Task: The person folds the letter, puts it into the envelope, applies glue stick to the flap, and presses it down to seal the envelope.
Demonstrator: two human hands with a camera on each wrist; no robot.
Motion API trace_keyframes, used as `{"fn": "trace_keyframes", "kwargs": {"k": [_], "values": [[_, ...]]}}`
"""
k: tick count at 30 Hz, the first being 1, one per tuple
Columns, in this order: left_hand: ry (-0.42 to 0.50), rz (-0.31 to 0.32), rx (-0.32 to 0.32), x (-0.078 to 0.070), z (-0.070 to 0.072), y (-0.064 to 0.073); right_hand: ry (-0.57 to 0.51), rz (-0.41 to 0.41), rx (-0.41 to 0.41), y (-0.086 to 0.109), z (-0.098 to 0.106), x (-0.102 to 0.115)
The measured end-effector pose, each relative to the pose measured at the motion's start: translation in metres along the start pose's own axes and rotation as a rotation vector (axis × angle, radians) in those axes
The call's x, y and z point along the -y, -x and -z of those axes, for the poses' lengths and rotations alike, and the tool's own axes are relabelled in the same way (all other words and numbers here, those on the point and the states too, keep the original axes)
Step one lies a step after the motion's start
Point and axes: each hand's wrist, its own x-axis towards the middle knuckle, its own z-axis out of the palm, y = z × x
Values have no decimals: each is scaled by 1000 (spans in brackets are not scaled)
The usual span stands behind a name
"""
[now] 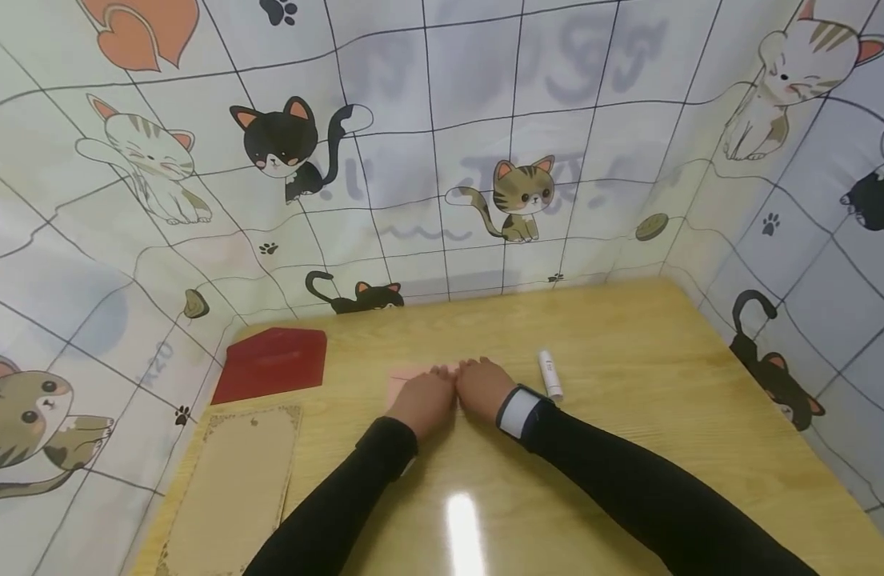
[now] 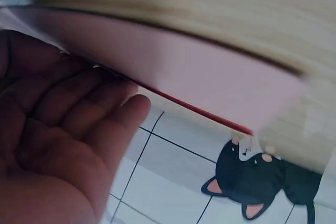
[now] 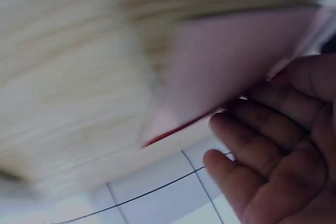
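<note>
A piece of pink paper [image 1: 398,385] lies on the table, largely hidden under the hands in the head view. Along its far edge a thin red strip shows in both wrist views. My left hand [image 1: 424,400] grips this far edge, its fingers bent against it in the left wrist view. Close beside it, almost touching, my right hand [image 1: 485,389] holds the same edge near the middle. Neither thumb shows clearly. Both wrist views are partly blurred, with the pink paper [image 2: 210,77] spread in front of the left palm and the pink paper [image 3: 226,56] before the right palm.
A white glue stick [image 1: 550,374] lies right of the right hand. At the back left is a red envelope [image 1: 276,364] with its pointed flap outward. Nearer lies a tan letter sheet [image 1: 233,488] with an ornate border. Cat-print cloth [image 1: 413,208] walls the wooden table [image 1: 614,376].
</note>
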Motion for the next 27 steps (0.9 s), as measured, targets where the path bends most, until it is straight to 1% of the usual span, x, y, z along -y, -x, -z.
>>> {"fn": "trace_keyframes", "kwargs": {"k": [2, 5, 7, 9, 10, 11, 12, 13, 16, 17, 18, 19, 21, 23, 24, 26, 27], "values": [[-9, 44, 21, 6, 2, 5, -8, -7, 18, 3, -1, -7], [6, 91, 38, 26, 4, 20, -27, 11, 77, 12, -8, -28], [4, 138, 31, 38, 3, 30, -22, 19, 114, 19, -9, -37], [-5, 171, 44, 41, -1, 37, -16, 27, 125, 24, -13, -39], [-18, 172, 52, 39, -2, 38, -10, 25, 124, 26, -13, -37], [-32, 162, 46, 36, -4, 36, -15, 23, 122, 27, -13, -33], [-51, 137, 42, 31, -6, 33, -25, 26, 107, 25, -12, -30], [-62, 100, 36, 24, -8, 27, -38, 26, 88, 22, -13, -27], [-47, -32, -8, 8, -7, 6, -118, 35, 21, 10, -13, -20], [-40, -58, -20, 6, -7, 1, -124, 45, 2, 6, -15, -20], [-32, -71, -20, 6, -6, -1, -123, 53, -4, 4, -15, -22], [-19, -68, -22, 8, -4, -2, -113, 52, 4, 4, -15, -25], [-22, -25, -21, 19, -1, 5, -79, 44, 36, 9, -14, -34], [-29, 38, -3, 35, 1, 17, -29, 23, 83, 19, -13, -44], [-28, 66, 9, 41, 1, 23, -22, 14, 104, 24, -12, -47], [-40, 103, 31, 48, -2, 31, -5, 12, 122, 29, -10, -47], [-43, 102, 44, 48, -3, 32, -3, 21, 117, 30, -11, -44]]}}
